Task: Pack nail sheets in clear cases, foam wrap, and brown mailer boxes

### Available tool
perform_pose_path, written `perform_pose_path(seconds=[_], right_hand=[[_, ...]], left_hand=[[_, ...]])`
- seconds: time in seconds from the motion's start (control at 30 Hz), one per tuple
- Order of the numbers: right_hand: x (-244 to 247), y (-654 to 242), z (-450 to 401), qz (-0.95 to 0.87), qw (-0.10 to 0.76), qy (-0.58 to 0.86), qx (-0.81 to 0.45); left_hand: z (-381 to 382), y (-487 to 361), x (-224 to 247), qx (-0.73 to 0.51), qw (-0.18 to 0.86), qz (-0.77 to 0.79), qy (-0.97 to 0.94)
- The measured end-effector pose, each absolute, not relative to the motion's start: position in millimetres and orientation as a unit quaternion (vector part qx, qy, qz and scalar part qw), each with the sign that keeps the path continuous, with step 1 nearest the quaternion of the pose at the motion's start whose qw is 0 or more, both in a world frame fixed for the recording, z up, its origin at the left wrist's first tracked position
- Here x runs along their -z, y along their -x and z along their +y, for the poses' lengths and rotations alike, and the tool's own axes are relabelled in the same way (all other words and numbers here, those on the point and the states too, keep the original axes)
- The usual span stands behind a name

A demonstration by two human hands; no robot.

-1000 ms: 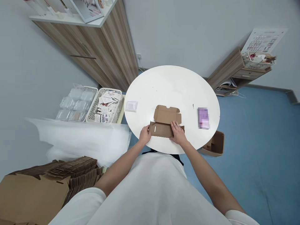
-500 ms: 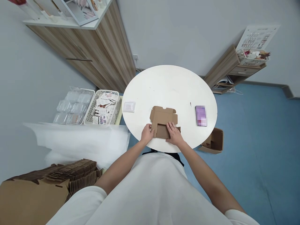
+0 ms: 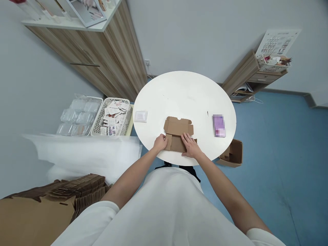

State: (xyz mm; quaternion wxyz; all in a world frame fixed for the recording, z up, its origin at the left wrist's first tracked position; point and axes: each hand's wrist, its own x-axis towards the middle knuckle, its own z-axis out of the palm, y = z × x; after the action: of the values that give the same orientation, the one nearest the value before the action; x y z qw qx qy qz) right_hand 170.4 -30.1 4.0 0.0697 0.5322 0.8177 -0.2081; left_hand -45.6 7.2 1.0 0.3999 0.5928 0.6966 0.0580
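From afar, I'm watching the left hand (image 3: 160, 142) pinching an open, brown, rectangular cardboard box (image 3: 177, 127), the flattened right hand (image 3: 191, 146) opposite presumably bracing it.

pale grey walls (image 3: 194, 37), blue floor (image 3: 271, 150), white table (image 3: 187, 87), wood-grain cabinet (image 3: 123, 58)

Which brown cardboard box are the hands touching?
The brown box on the white table: the left hand and right hand touch it. They touch neither the other box beyond the table's right edge nor the stacked cardboard.
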Motion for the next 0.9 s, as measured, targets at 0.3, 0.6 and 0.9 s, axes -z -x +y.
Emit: perform_pose_path(seconds=[0.3, 0.6, 0.9], right_hand=[[-1, -172, -35, 0.829, 0.071, -0.517, 0.2], [-5, -172, -36, 0.835, 0.084, -0.506, 0.2], [-13, -171, -35, 0.844, 0.091, -0.488, 0.204]], left_hand=[[26, 48, -1, -0.024, 0.408, 0.684, -0.604], [31, 50, 0, 0.015, 0.398, 0.654, -0.643], [26, 52, 0, 0.03, 0.346, 0.648, -0.678]])
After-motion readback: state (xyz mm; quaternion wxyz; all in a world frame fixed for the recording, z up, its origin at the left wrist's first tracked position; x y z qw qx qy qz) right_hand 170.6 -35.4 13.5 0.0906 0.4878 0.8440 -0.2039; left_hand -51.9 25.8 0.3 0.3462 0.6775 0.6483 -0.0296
